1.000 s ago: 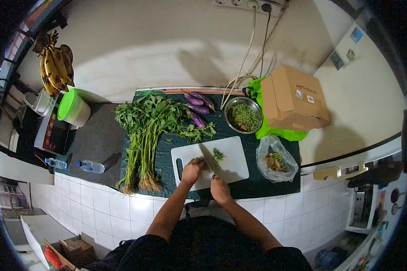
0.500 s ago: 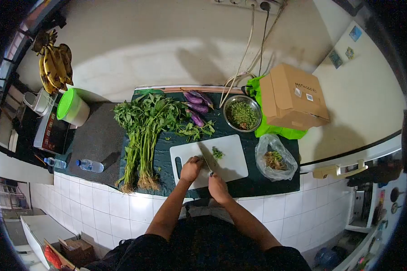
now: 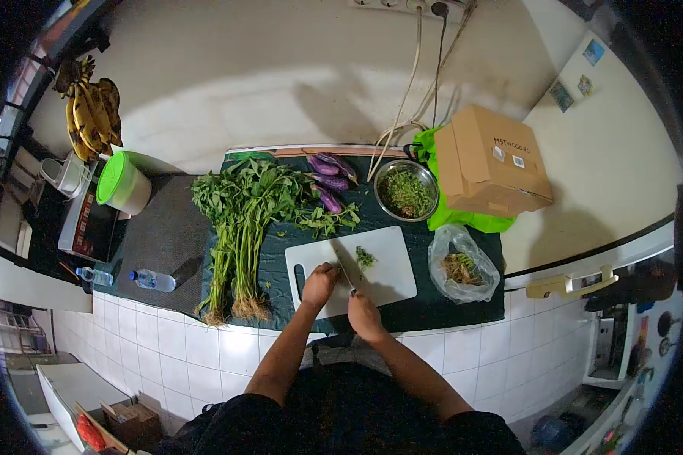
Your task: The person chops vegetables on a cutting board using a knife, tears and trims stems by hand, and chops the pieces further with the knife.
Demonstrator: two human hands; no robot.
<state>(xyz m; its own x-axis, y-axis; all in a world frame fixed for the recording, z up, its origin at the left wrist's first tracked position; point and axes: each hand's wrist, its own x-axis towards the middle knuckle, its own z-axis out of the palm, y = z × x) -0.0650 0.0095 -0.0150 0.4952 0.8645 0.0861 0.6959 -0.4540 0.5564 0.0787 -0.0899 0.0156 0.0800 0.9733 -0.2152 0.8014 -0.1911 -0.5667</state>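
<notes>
My right hand (image 3: 365,315) is closed around the handle of a knife (image 3: 346,274), its blade slanting up and left over a white cutting board (image 3: 395,262). Close beside the blade, my left hand (image 3: 321,283) is closed with its fingers drawn together on the board; what they pinch is too small to make out. A little pile of chopped greens (image 3: 365,258) lies on the board right of the blade. Left of the board, long leafy stalks with roots (image 3: 247,235) are spread out, and loose leaves (image 3: 328,220) lie behind it.
Purple eggplants (image 3: 330,182) lie at the back. A metal bowl of chopped greens (image 3: 406,189) stands beside a cardboard box (image 3: 493,163) on a green bag. A plastic bag with root ends (image 3: 464,265) is right of the board. Water bottles (image 3: 152,280) lie at left.
Both hands and the knife stay in nearly the same place over the board. The whole view has shifted very slightly.
</notes>
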